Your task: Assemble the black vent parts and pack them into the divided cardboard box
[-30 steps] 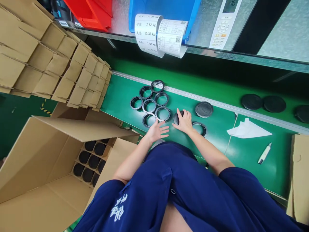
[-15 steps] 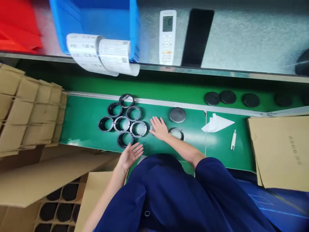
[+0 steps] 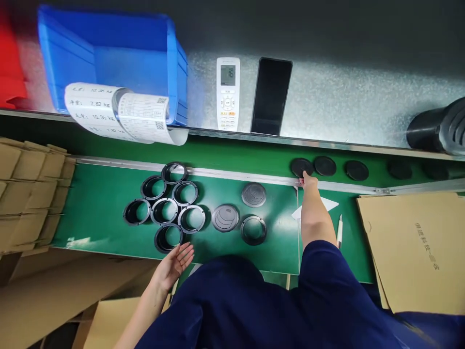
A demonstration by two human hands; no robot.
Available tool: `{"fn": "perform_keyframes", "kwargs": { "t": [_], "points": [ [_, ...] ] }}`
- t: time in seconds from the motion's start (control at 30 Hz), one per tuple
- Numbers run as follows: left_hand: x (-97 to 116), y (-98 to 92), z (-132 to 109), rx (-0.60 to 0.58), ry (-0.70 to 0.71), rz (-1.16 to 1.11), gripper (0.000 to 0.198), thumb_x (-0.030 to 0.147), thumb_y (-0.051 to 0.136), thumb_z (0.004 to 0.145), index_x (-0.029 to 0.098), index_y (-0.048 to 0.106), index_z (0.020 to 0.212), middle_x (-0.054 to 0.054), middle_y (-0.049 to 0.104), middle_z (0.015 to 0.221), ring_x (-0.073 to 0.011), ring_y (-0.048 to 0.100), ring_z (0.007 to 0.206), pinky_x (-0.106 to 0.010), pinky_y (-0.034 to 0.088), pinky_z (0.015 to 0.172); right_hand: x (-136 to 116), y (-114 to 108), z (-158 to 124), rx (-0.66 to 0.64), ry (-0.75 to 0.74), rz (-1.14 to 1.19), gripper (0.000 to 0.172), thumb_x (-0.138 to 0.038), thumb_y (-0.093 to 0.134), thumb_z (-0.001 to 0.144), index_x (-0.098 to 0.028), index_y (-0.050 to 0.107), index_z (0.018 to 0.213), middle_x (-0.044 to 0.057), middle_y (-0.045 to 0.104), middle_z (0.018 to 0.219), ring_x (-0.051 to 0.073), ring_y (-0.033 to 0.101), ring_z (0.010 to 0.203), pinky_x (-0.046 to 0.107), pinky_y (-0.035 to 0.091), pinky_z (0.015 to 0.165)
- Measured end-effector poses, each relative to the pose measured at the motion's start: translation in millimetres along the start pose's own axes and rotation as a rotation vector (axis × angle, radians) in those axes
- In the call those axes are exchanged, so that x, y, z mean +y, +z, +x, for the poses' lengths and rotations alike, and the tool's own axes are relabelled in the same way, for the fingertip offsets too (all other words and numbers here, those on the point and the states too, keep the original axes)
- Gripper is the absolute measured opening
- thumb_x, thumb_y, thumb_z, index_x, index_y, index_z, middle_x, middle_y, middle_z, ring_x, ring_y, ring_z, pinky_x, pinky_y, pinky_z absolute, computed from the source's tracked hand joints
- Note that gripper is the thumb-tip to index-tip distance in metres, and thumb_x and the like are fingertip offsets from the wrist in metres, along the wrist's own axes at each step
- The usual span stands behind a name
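My right hand (image 3: 308, 180) reaches to the back ledge, its fingers closed on the near edge of a round black disc (image 3: 301, 166); the fingertips are partly hidden. My left hand (image 3: 176, 265) hovers palm up, fingers spread and holding nothing, by the bench's front edge. Just behind it stands a group of several black rings (image 3: 164, 212). To their right lie a round slatted vent disc (image 3: 225, 218), another slatted disc (image 3: 254, 194) and a lone black ring (image 3: 254, 230) on the green bench (image 3: 279, 242).
More black discs (image 3: 357, 170) line the ledge. A white cloth (image 3: 330, 203) and a white cutter (image 3: 340, 231) lie under and beside my right forearm. Cardboard (image 3: 414, 242) is at right, cardboard dividers (image 3: 29, 194) at left. Overhead, a shelf holds a blue bin (image 3: 131, 63), remote (image 3: 228, 94) and phone (image 3: 272, 97).
My right hand has left the slatted disc beside the rings and moved right and back to the ledge disc. My left hand stays open near the rings. The view has shifted.
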State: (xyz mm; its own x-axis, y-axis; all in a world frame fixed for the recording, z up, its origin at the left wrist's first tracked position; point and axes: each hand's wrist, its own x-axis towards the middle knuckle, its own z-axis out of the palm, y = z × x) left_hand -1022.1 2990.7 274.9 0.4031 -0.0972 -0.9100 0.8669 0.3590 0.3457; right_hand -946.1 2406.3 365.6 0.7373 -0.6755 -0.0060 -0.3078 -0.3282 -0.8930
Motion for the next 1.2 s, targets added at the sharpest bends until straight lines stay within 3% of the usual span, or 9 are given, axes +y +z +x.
{"fn": "perform_keyframes", "kwargs": {
  "t": [0.17, 0.27, 0.37, 0.5, 0.57, 0.7, 0.83, 1.03, 1.2],
  "points": [
    [9, 35.7, -17, -0.057, 0.052, -0.026, 0.032, 0.015, 0.051, 0.099, 0.021, 0.070, 0.123, -0.009, 0.080, 0.098, -0.0261, 0.073, 0.114, -0.036, 0.058, 0.101, -17, 63, -28, 0.005, 0.236, 0.243, 0.060, -0.065, 0.075, 0.082, -0.026, 0.031, 0.066, -0.010, 0.037, 0.044, 0.006, 0.028, 0.041, 0.020, 0.023, 0.037],
    [16, 62.8, -37, -0.167, 0.126, -0.092, 0.025, 0.019, 0.050, 0.101, 0.019, 0.073, 0.111, -0.009, 0.078, 0.106, -0.0234, 0.075, 0.107, -0.036, 0.056, 0.104, -41, 112, -95, -0.361, 0.252, 0.463, 0.061, -0.065, 0.085, 0.069, -0.023, 0.040, 0.066, -0.007, 0.047, 0.048, 0.004, 0.035, 0.041, 0.018, 0.024, 0.037],
    [22, 81.7, -55, -0.441, 0.207, -0.228, 0.050, 0.053, 0.036, 0.106, 0.020, 0.069, 0.125, -0.015, 0.073, 0.123, -0.0298, 0.071, 0.116, -0.054, 0.052, 0.107, -64, 148, -187, -0.790, 0.200, 0.446, 0.059, -0.068, 0.086, 0.065, -0.021, 0.050, 0.067, -0.005, 0.053, 0.049, 0.006, 0.040, 0.041, 0.019, 0.028, 0.039],
    [20, 77.9, -72, -0.673, 0.286, -0.424, 0.072, 0.069, 0.029, 0.102, 0.014, 0.064, 0.133, -0.018, 0.070, 0.129, -0.0323, 0.063, 0.128, -0.054, 0.046, 0.112, -83, 170, -281, -1.043, 0.111, 0.249, 0.062, -0.079, 0.075, 0.070, -0.021, 0.053, 0.065, -0.002, 0.055, 0.050, 0.009, 0.044, 0.043, 0.023, 0.034, 0.044],
    [15, 66.3, -81, -0.672, 0.312, -0.464, 0.072, 0.066, 0.029, 0.104, 0.010, 0.065, 0.129, -0.020, 0.070, 0.129, -0.0311, 0.061, 0.131, -0.050, 0.044, 0.114, -89, 175, -303, -0.967, -0.067, 0.128, 0.060, -0.080, 0.064, 0.080, -0.022, 0.056, 0.067, 0.000, 0.058, 0.055, 0.013, 0.049, 0.049, 0.027, 0.042, 0.051],
    [0, 41.5, -97, -0.713, 0.270, -0.484, 0.080, 0.075, 0.027, 0.099, 0.013, 0.065, 0.132, -0.019, 0.068, 0.134, -0.0353, 0.057, 0.135, -0.059, 0.041, 0.114, -97, 177, -315, -0.541, -0.648, -0.014, 0.046, -0.063, 0.050, 0.098, -0.025, 0.077, 0.097, 0.010, 0.070, 0.094, 0.025, 0.062, 0.093, 0.046, 0.051, 0.091],
    [-12, 24.0, -108, -0.729, 0.299, -0.505, 0.084, 0.079, 0.022, 0.097, 0.016, 0.065, 0.133, -0.019, 0.069, 0.132, -0.0363, 0.058, 0.134, -0.062, 0.041, 0.113, -95, 186, -324, -0.639, -0.982, -0.050, 0.042, -0.051, 0.045, 0.103, -0.033, 0.079, 0.119, 0.010, 0.064, 0.129, 0.031, 0.051, 0.127, 0.057, 0.037, 0.116],
    [-26, 2.2, -116, -0.711, 0.356, -0.451, 0.078, 0.075, 0.031, 0.098, 0.013, 0.066, 0.130, -0.021, 0.072, 0.124, -0.0365, 0.065, 0.124, -0.061, 0.045, 0.110, -83, 206, -341, -0.752, -1.036, -0.078, 0.054, -0.058, 0.035, 0.104, -0.032, 0.081, 0.114, 0.007, 0.060, 0.140, 0.032, 0.042, 0.139, 0.059, 0.031, 0.122],
    [-29, -6.0, -123, -0.779, 0.370, -0.475, 0.091, 0.080, 0.021, 0.095, 0.010, 0.064, 0.132, -0.025, 0.071, 0.124, -0.0394, 0.066, 0.122, -0.067, 0.046, 0.106, -90, 205, -356, -0.875, -0.752, 0.072, 0.062, -0.065, 0.031, 0.104, -0.029, 0.080, 0.116, 0.008, 0.058, 0.143, 0.029, 0.048, 0.138, 0.052, 0.037, 0.121]
  ]
}}
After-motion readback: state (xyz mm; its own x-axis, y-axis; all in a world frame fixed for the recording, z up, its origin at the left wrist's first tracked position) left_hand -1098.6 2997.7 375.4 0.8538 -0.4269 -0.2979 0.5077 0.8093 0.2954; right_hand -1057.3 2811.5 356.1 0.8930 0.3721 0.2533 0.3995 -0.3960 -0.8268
